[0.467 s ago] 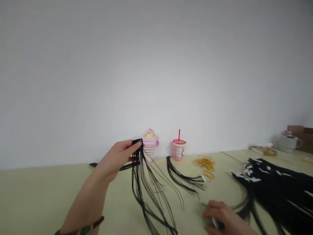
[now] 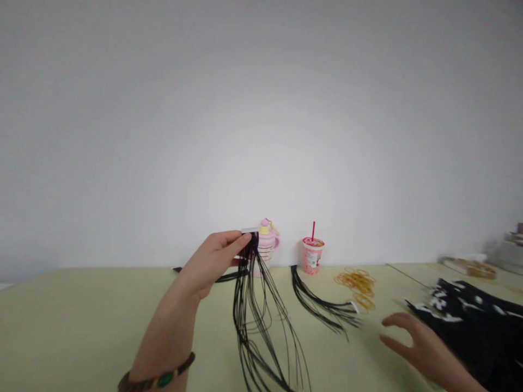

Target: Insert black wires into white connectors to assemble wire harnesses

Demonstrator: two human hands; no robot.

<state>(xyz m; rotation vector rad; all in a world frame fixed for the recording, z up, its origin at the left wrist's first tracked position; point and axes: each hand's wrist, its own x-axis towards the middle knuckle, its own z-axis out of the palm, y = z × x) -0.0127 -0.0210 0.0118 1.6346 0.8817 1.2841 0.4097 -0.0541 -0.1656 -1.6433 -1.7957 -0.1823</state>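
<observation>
My left hand (image 2: 223, 256) pinches the top of a bundle of thin black wires (image 2: 249, 288), just below its white connector (image 2: 250, 230). The strands hang down and spread toward the table's front. At the right, my right hand (image 2: 412, 340) hovers over the table with thumb and fingers apart and nothing between them. Right of it lies a large pile of black wire bundles (image 2: 469, 326) with white ends. Another black wire bundle (image 2: 318, 302) with a white end rests on the table between my hands.
A pink striped mug (image 2: 266, 245) stands by the wall behind my left hand, with a pink cup (image 2: 312, 258) and red straw to its right. Yellow rubber bands (image 2: 357, 283) lie in a heap. One more dark bundle (image 2: 229, 276) lies behind my left wrist.
My right hand has opened and moved right and up; the dark item with a white part is no longer in it. My left hand keeps its pinch while the view has shifted left.
</observation>
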